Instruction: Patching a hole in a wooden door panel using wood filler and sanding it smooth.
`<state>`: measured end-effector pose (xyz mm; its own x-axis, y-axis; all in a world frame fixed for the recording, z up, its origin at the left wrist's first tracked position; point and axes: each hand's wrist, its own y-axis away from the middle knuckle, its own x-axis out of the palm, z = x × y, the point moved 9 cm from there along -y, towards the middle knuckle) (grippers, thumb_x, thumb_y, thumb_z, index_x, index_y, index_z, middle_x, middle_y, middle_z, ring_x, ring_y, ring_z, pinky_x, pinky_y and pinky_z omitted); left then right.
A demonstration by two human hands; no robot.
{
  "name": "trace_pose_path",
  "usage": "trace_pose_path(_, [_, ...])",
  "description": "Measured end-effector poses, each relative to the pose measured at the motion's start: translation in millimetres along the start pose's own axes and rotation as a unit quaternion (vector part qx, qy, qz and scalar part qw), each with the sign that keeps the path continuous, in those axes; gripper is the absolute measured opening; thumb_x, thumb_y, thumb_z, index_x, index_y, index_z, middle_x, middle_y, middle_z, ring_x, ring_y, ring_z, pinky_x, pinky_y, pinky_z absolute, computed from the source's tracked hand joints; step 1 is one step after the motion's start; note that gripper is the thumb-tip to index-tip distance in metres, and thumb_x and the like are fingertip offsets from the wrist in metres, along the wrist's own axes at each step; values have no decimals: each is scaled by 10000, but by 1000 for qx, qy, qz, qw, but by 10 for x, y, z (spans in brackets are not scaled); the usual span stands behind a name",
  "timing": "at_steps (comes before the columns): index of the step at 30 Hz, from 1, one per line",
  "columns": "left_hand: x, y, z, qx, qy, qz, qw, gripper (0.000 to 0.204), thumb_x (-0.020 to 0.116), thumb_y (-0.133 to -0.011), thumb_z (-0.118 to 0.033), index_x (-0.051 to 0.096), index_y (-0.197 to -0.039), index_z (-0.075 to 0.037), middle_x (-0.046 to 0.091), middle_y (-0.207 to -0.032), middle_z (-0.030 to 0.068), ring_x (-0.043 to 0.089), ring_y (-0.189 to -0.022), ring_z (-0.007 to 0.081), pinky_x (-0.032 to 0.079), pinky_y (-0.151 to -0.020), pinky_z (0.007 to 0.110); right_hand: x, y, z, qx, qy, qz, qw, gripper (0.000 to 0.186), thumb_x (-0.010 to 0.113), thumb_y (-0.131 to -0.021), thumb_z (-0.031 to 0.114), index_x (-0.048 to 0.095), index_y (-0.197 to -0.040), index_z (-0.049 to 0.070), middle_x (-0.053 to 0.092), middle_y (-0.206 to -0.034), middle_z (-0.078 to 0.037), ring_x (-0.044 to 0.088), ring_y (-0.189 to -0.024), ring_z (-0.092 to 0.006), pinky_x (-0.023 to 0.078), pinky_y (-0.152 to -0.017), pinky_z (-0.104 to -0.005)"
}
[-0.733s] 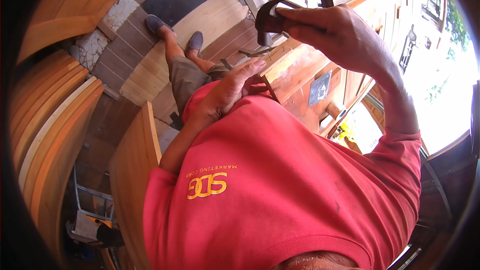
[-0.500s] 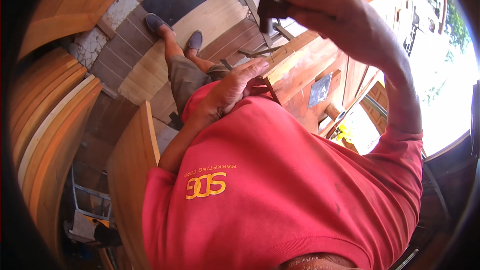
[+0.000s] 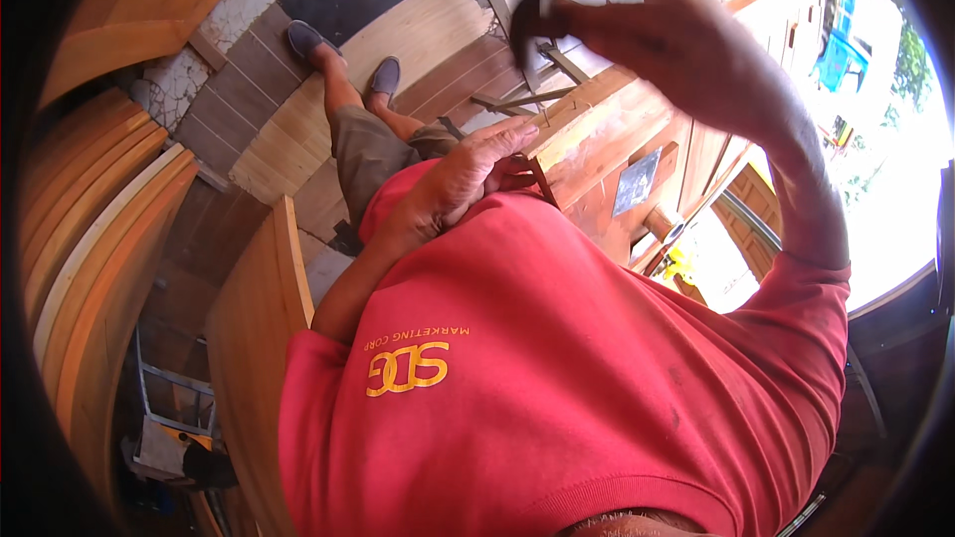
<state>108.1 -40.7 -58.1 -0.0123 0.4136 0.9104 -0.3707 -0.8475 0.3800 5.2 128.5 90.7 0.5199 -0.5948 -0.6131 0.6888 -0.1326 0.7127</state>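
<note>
My right hand [image 3: 676, 50] is closed round the handle of a claw hammer [image 3: 529, 32], raised above the near end of a wooden panel [image 3: 592, 151]. Motion blurs both the hammer and that hand. Lower down, my left hand [image 3: 466, 174] grips the panel's near corner, thumb along the top edge and the other fingers curled below, partly hidden. Thin nails [image 3: 546, 123] stand up from the panel's top edge, close to my left fingertips. A grey metal plate [image 3: 637, 181] sits on the panel's side face.
Curved wooden boards [image 3: 90, 239] stand stacked at the left. A wooden panel [image 3: 261, 308] leans beside my left arm, with a metal ladder [image 3: 179, 388] near it. A plywood sheet [image 3: 418, 40] lies on the tiled floor. A blue vehicle [image 3: 844, 50] shows outside, far right.
The hammer has shifted slightly left with my right hand and is more blurred. My left hand keeps its place on the panel. A blue vehicle has come further into view outside.
</note>
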Motion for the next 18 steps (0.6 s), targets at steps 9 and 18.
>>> trace_pose_path(9, [2,42,-31,-3,25,-15,1000,428,567,-1109,-264,532,-1447,-4,694,-1232,129,723,-1074,199,599,-943,331,-284,40,63,-26,-88,-150,984,346,658,-1080,242,716,-1401,127,783,-932,-66,648,-719,-115,546,-699,-309])
trace_pose_path(18, [72,75,-45,-2,65,3,998,376,561,-1111,-259,560,-1396,-12,700,-1222,119,720,-1058,182,596,-938,331,-304,15,129,24,-77,-100,992,368,685,-1064,238,706,-1417,135,689,-775,-37,580,-661,-89,505,-622,-300])
